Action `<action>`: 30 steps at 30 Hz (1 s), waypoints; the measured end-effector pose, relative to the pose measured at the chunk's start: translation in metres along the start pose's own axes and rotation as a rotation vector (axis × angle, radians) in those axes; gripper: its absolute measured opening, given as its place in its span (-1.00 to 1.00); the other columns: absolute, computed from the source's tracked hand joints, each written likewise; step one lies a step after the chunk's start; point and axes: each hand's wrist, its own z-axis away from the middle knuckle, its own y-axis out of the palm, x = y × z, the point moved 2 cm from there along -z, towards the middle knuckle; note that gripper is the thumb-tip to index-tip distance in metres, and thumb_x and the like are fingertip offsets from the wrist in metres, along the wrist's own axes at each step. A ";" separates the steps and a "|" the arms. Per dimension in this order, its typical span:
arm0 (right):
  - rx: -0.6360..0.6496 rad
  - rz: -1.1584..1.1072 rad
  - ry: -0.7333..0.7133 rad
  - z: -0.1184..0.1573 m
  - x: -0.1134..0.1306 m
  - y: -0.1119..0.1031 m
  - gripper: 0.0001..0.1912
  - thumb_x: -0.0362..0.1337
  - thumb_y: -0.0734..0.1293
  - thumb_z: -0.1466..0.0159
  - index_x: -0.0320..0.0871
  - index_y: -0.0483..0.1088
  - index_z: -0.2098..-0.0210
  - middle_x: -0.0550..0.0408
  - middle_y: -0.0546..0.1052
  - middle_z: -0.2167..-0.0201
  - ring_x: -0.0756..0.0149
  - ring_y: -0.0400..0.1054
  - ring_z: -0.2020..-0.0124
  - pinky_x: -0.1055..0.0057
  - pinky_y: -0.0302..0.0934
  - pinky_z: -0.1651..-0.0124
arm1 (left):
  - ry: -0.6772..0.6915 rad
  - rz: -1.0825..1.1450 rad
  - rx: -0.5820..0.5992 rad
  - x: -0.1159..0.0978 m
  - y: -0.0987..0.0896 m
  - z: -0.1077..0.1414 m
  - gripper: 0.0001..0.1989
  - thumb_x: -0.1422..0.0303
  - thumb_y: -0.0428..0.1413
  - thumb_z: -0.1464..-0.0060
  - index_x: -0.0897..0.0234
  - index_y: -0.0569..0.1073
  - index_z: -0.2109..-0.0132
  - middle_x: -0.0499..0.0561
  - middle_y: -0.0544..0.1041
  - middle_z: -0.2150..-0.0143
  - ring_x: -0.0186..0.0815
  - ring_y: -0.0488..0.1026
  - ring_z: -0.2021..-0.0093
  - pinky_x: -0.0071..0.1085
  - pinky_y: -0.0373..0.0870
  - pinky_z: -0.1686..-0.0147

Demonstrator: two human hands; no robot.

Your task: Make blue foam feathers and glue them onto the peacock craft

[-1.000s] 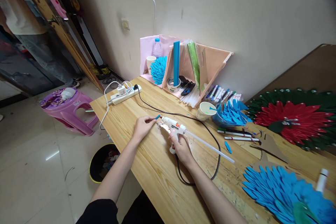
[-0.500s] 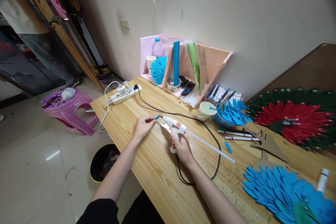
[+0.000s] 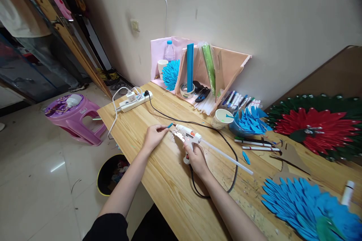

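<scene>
My left hand [image 3: 154, 135] pinches a small blue foam petal [image 3: 170, 125] between thumb and fingertips, low over the table. In my right hand [image 3: 196, 157] is a white hot glue gun [image 3: 188, 135], gripped by its handle. Its nozzle points left and meets the petal, or nearly so; I cannot tell if they touch. A long clear glue stick [image 3: 226, 156] juts from the gun's back end. From the handle a black cord [image 3: 236, 173] loops over the table. To the right, a large layered piece of blue petals [image 3: 308, 203] lies near a loose blue petal [image 3: 246, 157].
A power strip [image 3: 135, 101] sits at the table's left edge. Beyond the hands stand a paper cup [image 3: 222, 119], a bowl of blue petals [image 3: 250, 122] and a pink box shelf [image 3: 232, 60]. A bin [image 3: 111, 180] and a pink stool [image 3: 76, 120] are on the floor. A person [image 3: 25, 19] stands at the doorway.
The glue gun's nozzle has shifted very slightly at the petal. Both hands hold almost the same places as before.
</scene>
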 end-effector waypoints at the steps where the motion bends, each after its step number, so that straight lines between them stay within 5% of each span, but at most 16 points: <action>1: 0.001 0.003 -0.001 0.000 0.000 0.000 -0.60 -0.04 0.13 -0.24 -0.16 0.27 0.58 0.21 0.28 0.75 0.41 0.20 0.65 0.47 0.08 0.53 | 0.001 -0.002 0.000 0.000 0.000 0.000 -0.80 0.28 0.18 0.13 0.29 0.57 0.33 0.07 0.59 0.36 -0.25 0.50 0.37 -0.39 0.40 0.34; 16: -0.159 -0.192 0.054 -0.016 0.017 0.003 -0.64 -0.03 0.13 -0.22 -0.18 0.33 0.44 0.21 0.29 0.66 0.39 0.20 0.60 0.46 0.12 0.49 | -0.040 0.059 -0.060 -0.006 -0.013 0.002 -0.80 0.31 0.18 0.13 0.30 0.57 0.31 0.07 0.59 0.32 -0.23 0.51 0.31 -0.36 0.40 0.24; 24: -0.187 0.274 -0.105 -0.083 0.021 0.031 -0.69 -0.12 0.10 -0.24 -0.17 0.37 0.29 0.00 0.48 0.40 0.22 0.34 0.34 0.37 0.14 0.27 | -0.001 0.041 -0.221 -0.012 -0.044 0.029 -0.77 0.29 0.17 0.14 0.28 0.57 0.30 0.05 0.58 0.31 -0.23 0.49 0.27 -0.39 0.38 0.23; 30: -0.105 0.394 -0.138 -0.079 0.018 0.018 -0.75 -0.17 0.24 -0.15 -0.19 0.39 0.26 -0.10 0.47 0.30 0.11 0.30 0.20 0.29 0.12 0.15 | 0.057 0.014 -0.098 -0.036 -0.042 0.048 -0.80 0.28 0.15 0.12 0.25 0.57 0.32 0.04 0.57 0.32 -0.25 0.47 0.28 -0.41 0.37 0.24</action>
